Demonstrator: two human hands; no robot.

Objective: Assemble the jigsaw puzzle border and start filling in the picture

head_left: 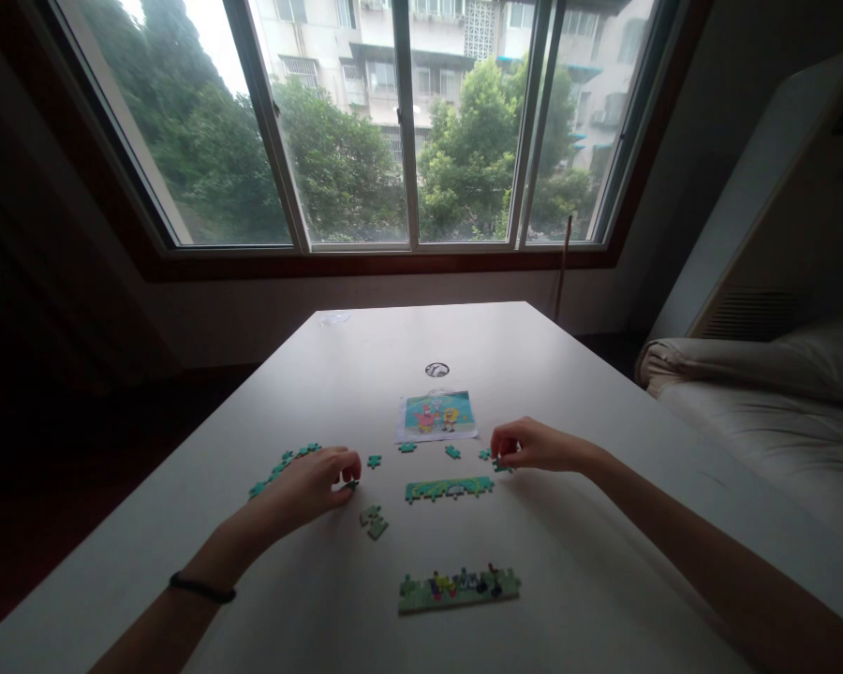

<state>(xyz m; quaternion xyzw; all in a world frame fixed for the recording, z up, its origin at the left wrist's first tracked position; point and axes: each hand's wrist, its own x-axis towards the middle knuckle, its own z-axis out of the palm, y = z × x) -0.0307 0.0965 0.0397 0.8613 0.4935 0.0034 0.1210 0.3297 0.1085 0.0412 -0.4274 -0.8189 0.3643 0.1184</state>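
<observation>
My left hand (316, 484) rests on the white table (604, 524) with its fingers curled, pinching a small green puzzle piece (351, 485). My right hand (526, 446) is also curled, its fingertips closed on a puzzle piece (500, 463) among loose ones. Between the hands lies a joined green puzzle strip (449, 489). A second joined strip (459, 590) with coloured figures lies nearer to me. A cartoon reference picture (436, 416) lies beyond the hands.
Loose green pieces lie scattered: a curved row (281, 464) left of my left hand, two (375, 522) below it, others (407, 447) near the picture. A round cable hole (436, 370) is in the table. A large window (407, 122) is ahead, a sofa (765, 393) at right.
</observation>
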